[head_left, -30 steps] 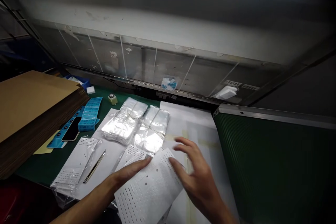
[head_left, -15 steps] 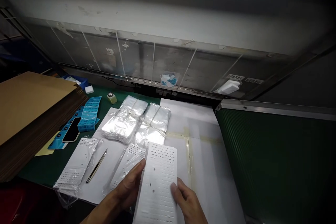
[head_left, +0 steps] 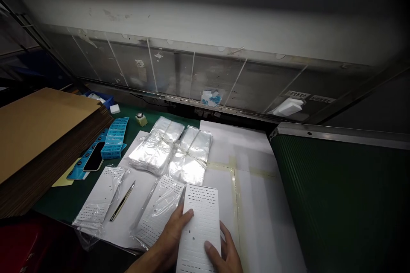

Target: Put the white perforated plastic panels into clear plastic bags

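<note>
A white perforated card (head_left: 200, 226) stands lengthwise at the bottom centre, held between both my hands. My left hand (head_left: 169, 236) grips its left edge with the thumb lying on its face. My right hand (head_left: 226, 254) grips its lower right edge, thumb on top. Just to the left, touching my left hand, lies another perforated card in a clear plastic bag (head_left: 158, 211). Beyond it sit two tied bundles of clear bags (head_left: 174, 151).
A bagged white card (head_left: 99, 196) and a thin metal blade (head_left: 122, 201) lie at left. A stack of brown cardboard (head_left: 38, 136) fills the far left, with blue labels (head_left: 113, 136) and a phone (head_left: 95, 157) beside it. A green ribbed conveyor (head_left: 346, 196) runs on the right.
The card has been turned from a slant to stand lengthwise and drawn toward me. My right hand went from spread open above it to gripping its lower right edge.
</note>
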Motion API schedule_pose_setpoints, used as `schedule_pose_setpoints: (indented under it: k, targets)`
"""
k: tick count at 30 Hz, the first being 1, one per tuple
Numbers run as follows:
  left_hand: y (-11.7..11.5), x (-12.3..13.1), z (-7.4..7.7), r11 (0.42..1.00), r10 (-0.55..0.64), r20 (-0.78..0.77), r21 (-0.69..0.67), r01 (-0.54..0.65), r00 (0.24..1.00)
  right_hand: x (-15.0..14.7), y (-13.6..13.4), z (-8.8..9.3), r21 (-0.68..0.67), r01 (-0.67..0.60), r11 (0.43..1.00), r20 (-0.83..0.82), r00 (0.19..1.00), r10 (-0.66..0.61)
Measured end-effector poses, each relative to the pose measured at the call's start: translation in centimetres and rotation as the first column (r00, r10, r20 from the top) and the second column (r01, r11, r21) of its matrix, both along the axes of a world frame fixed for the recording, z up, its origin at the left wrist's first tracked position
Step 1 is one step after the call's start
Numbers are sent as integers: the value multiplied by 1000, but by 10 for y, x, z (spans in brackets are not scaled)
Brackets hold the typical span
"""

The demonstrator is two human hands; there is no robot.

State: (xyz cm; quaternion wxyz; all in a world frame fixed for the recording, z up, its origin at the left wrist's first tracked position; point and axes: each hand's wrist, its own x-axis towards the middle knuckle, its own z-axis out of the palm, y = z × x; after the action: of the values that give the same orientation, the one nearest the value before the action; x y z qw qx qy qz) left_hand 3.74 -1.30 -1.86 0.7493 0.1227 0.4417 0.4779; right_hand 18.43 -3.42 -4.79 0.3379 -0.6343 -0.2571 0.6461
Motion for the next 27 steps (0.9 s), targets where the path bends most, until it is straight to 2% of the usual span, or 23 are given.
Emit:
schedule_pose_setpoints:
  k: [1,2,3,4,5,6,9,11,13,15,17,20,23,27]
  targets:
    - [5,0,-7,997,-75,-115,20,78,991,6,0,-2,-46,24,999,-26,999,-25]
    - [13,-3,-13,983,-155,-292,53,178,944,14,1,-4,-81,54,995,-32,998,-56]
    - [24,-7,-19,954,-213,-500,77,288,840,23,4,-5,-95,83,992,-9,996,-84]
    - [38,-12,-25,916,-226,-690,89,390,688,32,7,-6,-89,105,990,50,994,-101]
    - [55,-19,-31,871,-195,-854,75,485,482,41,10,-8,-66,116,991,130,986,-107]
    - [74,-26,-37,844,-174,-920,43,534,350,50,12,-12,-37,109,993,225,969,-98]
    - [129,-42,-59,763,-220,-969,-99,639,112,70,15,-33,12,-25,1000,494,869,16]
    - [155,-45,-75,666,-290,-955,-247,703,-62,76,12,-53,7,-170,985,610,782,131]
    - [169,-44,-90,556,-338,-914,-387,735,-226,78,8,-75,9,-299,954,679,703,214]
    - [175,-41,-102,463,-347,-868,-487,740,-354,77,4,-94,20,-378,926,724,644,247]
    - [176,-40,-110,403,-331,-837,-543,737,-435,75,1,-107,46,-411,910,754,612,238]
    - [175,-42,-114,361,-297,-826,-562,744,-480,75,-1,-113,89,-422,902,777,596,202]
    - [174,-46,-115,353,-260,-849,-527,773,-459,78,-1,-110,95,-426,900,771,603,204]
    - [172,-52,-115,385,-221,-893,-449,806,-392,81,1,-106,57,-427,902,739,626,249]
